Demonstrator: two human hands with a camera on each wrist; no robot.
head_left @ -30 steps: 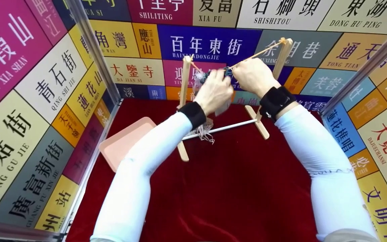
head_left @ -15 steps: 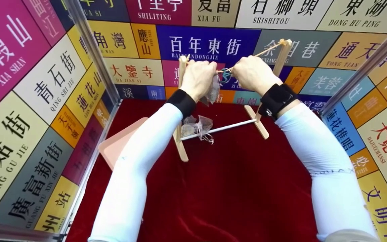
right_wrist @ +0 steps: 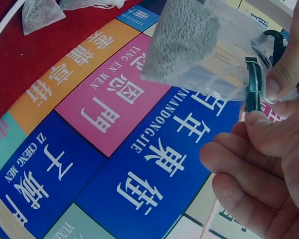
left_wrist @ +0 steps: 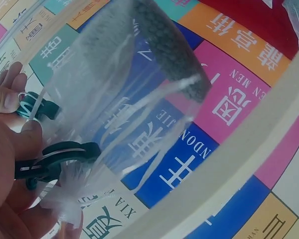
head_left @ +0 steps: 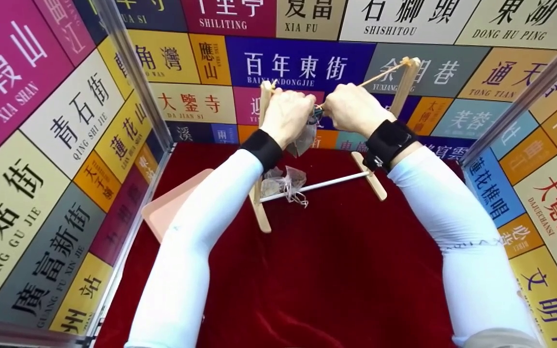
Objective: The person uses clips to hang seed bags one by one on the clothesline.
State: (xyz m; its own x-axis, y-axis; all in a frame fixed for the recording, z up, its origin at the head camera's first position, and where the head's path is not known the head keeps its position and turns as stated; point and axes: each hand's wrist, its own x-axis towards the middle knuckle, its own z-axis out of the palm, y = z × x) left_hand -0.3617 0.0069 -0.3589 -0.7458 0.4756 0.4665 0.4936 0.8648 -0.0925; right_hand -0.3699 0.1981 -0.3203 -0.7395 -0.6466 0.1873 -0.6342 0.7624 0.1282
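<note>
An orange string (head_left: pixel 386 74) runs between two wooden posts. Near the left post, my left hand (head_left: pixel 288 116) pinches a dark green clip (left_wrist: pixel 65 153) at the gathered neck of a sheer drawstring pouch. Grey granules fill the pouch (right_wrist: pixel 184 42), which hangs below the hands. My right hand (head_left: pixel 356 108), just to the right at the string, holds a second green clip (right_wrist: pixel 253 87) between thumb and fingertip. In the head view the hands hide most of both clips. Whether the clips grip the string cannot be made out.
The stand has a left post (head_left: pixel 265 92), a right post (head_left: pixel 406 82) and a white rod (head_left: pixel 339 181) low between them. Sheer pouches (head_left: pixel 285 181) lie against the rod. A pink tray (head_left: pixel 174 205) sits left on red cloth (head_left: pixel 327 270), partly behind the left arm.
My left hand has moved left from beside the right hand to near the left post, the pouch with it. My right hand has since shifted slightly left, narrowing the gap.
</note>
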